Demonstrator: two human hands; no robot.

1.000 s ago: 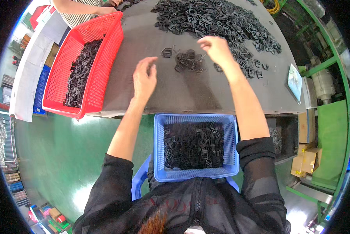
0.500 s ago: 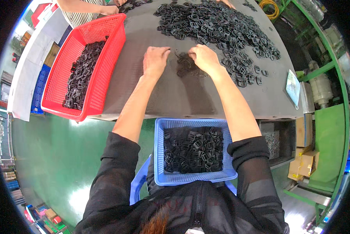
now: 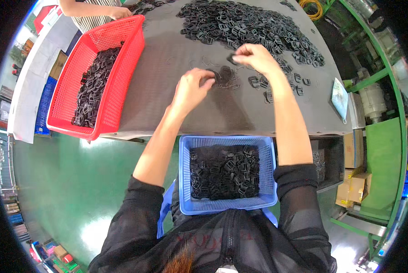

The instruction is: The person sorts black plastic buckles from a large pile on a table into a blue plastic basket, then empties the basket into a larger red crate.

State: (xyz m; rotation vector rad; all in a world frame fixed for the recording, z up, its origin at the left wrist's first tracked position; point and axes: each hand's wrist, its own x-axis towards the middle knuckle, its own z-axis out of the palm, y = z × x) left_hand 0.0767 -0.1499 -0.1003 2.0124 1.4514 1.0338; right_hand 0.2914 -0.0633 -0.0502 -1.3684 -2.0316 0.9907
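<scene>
Over the grey tabletop, my right hand (image 3: 257, 60) pinches a black plastic buckle (image 3: 231, 58) between thumb and fingertips, at the near edge of a big heap of such buckles (image 3: 245, 25). My left hand (image 3: 192, 88) is lower and to the left, its thumb and fingers curled together at a small dark piece that I cannot make out. Touching or just beside those fingertips lies a small pile of thin black scraps (image 3: 226, 76), with stringy bits around it. A blue basket (image 3: 182, 177) below the table edge, at my lap, holds many black buckles (image 3: 231, 173).
A red basket (image 3: 133, 59) partly filled with black buckles stands on the table's left side. Behind it a co-worker's hand (image 3: 120, 12) reaches to more dark pieces. A light-blue face mask (image 3: 340, 101) lies at the right edge. Cardboard boxes (image 3: 356, 186) stand below right.
My left hand has moved right and nearer to me, up to the scraps. My right hand has shifted right, and a buckle now shows in its fingers. A co-worker's hand at the far edge is gone.
</scene>
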